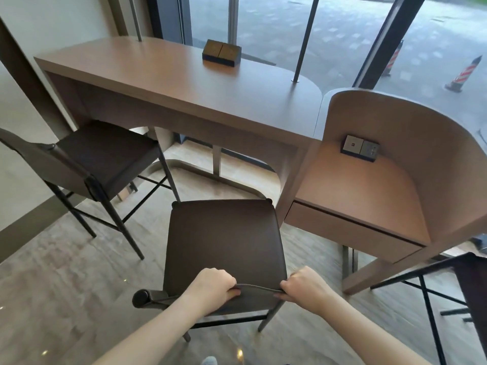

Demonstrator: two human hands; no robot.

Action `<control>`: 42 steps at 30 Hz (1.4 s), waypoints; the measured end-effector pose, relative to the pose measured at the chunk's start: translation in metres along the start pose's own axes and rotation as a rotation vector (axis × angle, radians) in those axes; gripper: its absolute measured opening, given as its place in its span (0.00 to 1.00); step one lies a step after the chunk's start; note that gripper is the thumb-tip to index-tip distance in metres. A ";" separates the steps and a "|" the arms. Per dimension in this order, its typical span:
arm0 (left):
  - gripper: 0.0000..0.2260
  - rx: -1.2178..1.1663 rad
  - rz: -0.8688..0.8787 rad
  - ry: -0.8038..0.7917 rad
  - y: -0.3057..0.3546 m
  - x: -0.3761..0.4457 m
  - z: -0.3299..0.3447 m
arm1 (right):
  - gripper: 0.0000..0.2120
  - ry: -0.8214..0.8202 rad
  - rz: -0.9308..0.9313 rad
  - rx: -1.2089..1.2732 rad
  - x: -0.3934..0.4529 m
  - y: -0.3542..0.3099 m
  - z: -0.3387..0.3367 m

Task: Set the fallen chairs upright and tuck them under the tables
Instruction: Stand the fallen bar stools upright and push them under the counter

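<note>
While both hands, left (210, 284) and right (303, 285), clamp the backrest top of the upright chair (224, 241), which stands short of the table (163, 83) beyond my grip, I flag its front corner snagging the table's leg on the smooth wood-look floor (52, 285) by the windows.

Socket box (221, 53), striped cones (465, 74) outside

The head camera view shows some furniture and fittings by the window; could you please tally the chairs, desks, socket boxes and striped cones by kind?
Dark brown leather chairs on black metal legs: 3 (held chair, chair at left, chair cut off at right edge)
Brown wooden desks: 2 (long desk, curved-walled desk)
Socket boxes: 2 ()
Red-and-white striped cones outside: 2 ()
Total: 9
</note>
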State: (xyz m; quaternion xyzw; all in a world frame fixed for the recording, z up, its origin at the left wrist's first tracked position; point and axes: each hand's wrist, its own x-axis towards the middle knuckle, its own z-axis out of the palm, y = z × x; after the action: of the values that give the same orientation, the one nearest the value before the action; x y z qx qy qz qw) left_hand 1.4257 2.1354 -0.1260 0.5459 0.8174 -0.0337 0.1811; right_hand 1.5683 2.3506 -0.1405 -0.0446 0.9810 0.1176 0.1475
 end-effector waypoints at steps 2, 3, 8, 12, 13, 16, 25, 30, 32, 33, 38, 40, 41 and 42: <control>0.18 -0.008 0.005 0.003 -0.002 0.005 -0.005 | 0.26 -0.065 0.018 -0.009 0.002 0.008 -0.003; 0.18 -0.018 0.006 0.010 -0.004 0.009 -0.009 | 0.25 -0.050 -0.014 -0.039 0.003 0.009 -0.009; 0.17 -0.063 -0.004 0.053 -0.016 0.024 -0.028 | 0.23 -0.043 -0.034 0.034 0.023 0.024 -0.035; 0.16 -0.037 0.013 0.073 -0.026 0.035 -0.042 | 0.26 -0.026 -0.019 0.002 0.039 0.040 -0.040; 0.16 -0.033 0.015 0.074 -0.027 0.038 -0.045 | 0.25 -0.026 -0.053 -0.030 0.042 0.045 -0.039; 0.16 -0.020 0.008 0.083 -0.031 0.046 -0.051 | 0.24 0.069 -0.082 -0.142 0.049 0.061 -0.037; 0.15 0.001 -0.016 0.105 -0.026 0.067 -0.061 | 0.24 0.066 -0.104 -0.099 0.068 0.095 -0.036; 0.15 -0.009 -0.068 0.101 -0.017 0.081 -0.063 | 0.25 0.142 -0.197 -0.193 0.081 0.123 -0.021; 0.15 -0.022 -0.092 0.098 -0.014 0.086 -0.064 | 0.24 0.188 -0.208 -0.220 0.085 0.134 -0.018; 0.15 -0.027 -0.104 0.097 -0.012 0.089 -0.064 | 0.24 0.195 -0.210 -0.215 0.086 0.138 -0.015; 0.15 -0.050 -0.141 0.093 0.001 0.104 -0.062 | 0.24 0.240 -0.245 -0.198 0.090 0.156 -0.009; 0.15 -0.056 -0.154 0.092 0.007 0.110 -0.060 | 0.23 0.234 -0.256 -0.180 0.089 0.162 -0.004; 0.15 -0.058 -0.161 0.090 0.010 0.112 -0.058 | 0.23 0.231 -0.262 -0.174 0.088 0.165 -0.001; 0.15 -0.060 -0.167 0.087 0.013 0.114 -0.057 | 0.22 0.230 -0.270 -0.178 0.086 0.166 0.001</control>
State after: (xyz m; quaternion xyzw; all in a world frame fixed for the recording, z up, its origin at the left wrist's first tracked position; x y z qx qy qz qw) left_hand 1.3844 2.2554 -0.1091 0.4711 0.8677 -0.0004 0.1584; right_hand 1.4662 2.5074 -0.1313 -0.2019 0.9623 0.1770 0.0445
